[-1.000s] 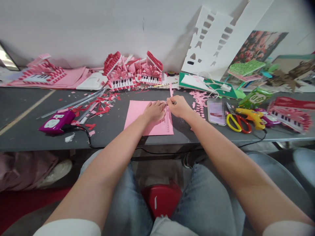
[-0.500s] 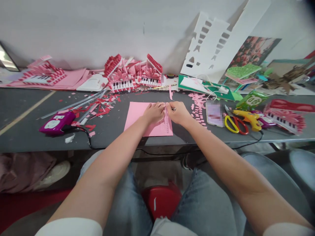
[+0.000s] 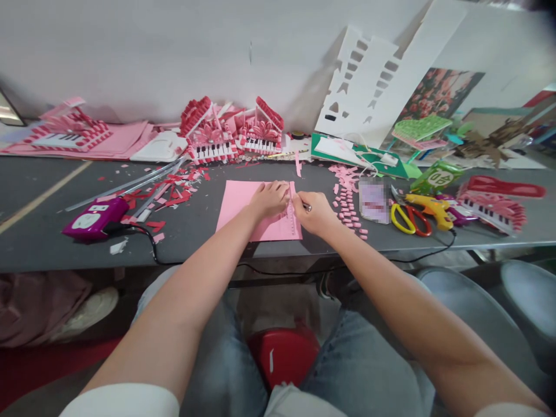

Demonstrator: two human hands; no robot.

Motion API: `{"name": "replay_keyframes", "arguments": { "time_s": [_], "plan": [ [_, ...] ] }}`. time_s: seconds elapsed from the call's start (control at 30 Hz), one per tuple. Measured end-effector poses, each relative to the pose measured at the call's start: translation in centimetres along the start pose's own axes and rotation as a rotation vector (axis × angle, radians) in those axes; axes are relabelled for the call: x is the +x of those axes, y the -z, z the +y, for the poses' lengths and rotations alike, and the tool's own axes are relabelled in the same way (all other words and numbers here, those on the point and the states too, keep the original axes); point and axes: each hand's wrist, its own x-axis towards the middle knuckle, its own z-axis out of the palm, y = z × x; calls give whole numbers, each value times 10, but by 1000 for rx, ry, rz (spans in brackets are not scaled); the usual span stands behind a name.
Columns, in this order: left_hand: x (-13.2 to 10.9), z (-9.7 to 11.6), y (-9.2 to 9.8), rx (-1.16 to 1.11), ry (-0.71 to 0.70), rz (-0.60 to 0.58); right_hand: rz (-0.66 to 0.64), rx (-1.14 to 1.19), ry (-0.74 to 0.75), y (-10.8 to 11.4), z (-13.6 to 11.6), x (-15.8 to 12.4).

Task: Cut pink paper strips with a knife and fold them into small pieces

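On the dark table in front of me lies a pink sheet [image 3: 232, 205]. A clear ruler [image 3: 293, 227] with dark markings runs along its right edge. My left hand [image 3: 271, 200] presses flat on the sheet and the ruler, fingers stretched out. My right hand [image 3: 316, 213] is closed in a fist-like grip at the ruler's right side. A small dark, shiny end of a slim tool shows at that fist; the rest is hidden, so its kind cannot be told. A narrow pink strip [image 3: 297, 164] lies just beyond the sheet.
Small pink rolls [image 3: 347, 205], a phone [image 3: 374, 200], scissors [image 3: 410, 219] and a yellow glue gun [image 3: 430, 209] lie to the right. Red and pink scraps [image 3: 178, 191] and a purple box [image 3: 98, 219] with a black cable are at left. Pink piano models [image 3: 212, 136] stand behind.
My right hand has slid a little toward me along the ruler's edge, still closed. My left hand stays flat on the sheet. The view has shifted slightly.
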Motion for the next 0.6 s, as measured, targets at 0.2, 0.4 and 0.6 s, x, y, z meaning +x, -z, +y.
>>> {"name": "replay_keyframes", "arguments": {
  "time_s": [0.2, 0.4, 0.6],
  "plan": [
    [-2, -2, -3, 23, -20, 18, -38, 29, 18, 9, -7, -12],
    [-3, -5, -9, 65, -96, 66, -85, 41, 46, 19, -12, -17],
    [-2, -11, -13, 72, -149, 65, -110, 46, 39, 22, -16, -21]
  ]
}}
